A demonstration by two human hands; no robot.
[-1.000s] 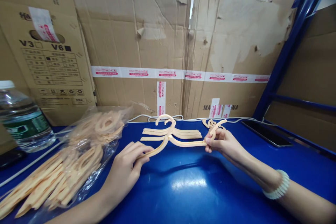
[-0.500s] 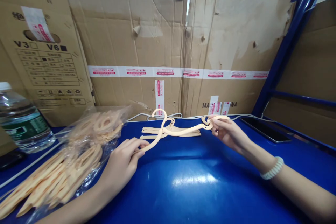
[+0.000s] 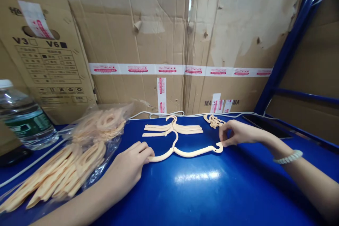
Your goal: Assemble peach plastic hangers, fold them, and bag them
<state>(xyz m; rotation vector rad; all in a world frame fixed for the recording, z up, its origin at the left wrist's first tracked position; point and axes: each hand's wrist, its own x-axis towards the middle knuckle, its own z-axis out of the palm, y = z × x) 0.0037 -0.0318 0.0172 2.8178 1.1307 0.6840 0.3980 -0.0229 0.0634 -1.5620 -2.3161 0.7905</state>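
A beige plastic clothes hanger [image 3: 190,154] lies low over the blue table, its hook pointing toward the back. My left hand [image 3: 134,160] is closed on the end of its left arm. At the other end, my right hand [image 3: 234,132] pinches a small curved hook piece [image 3: 219,147] on the right arm's tip; whether it is fully joined I cannot tell. Just behind the hanger's hook rests a stack of similar hangers [image 3: 186,129]. Close behind my right fingers sits a little pile of small hook pieces [image 3: 214,121].
Clear plastic bags with beige hanger parts [image 3: 91,155] cover the left side. Further left stand a water bottle [image 3: 28,123] and a dark object [image 3: 12,157]. A phone [image 3: 265,126] lies at the back right. Cardboard [image 3: 137,42] walls the rear, with a white cable [image 3: 140,113] along its foot.
Both hands have lowered the hanger toward the table and its hook has tipped backward. My right hand has shifted right and down, uncovering the pile of small hook pieces.
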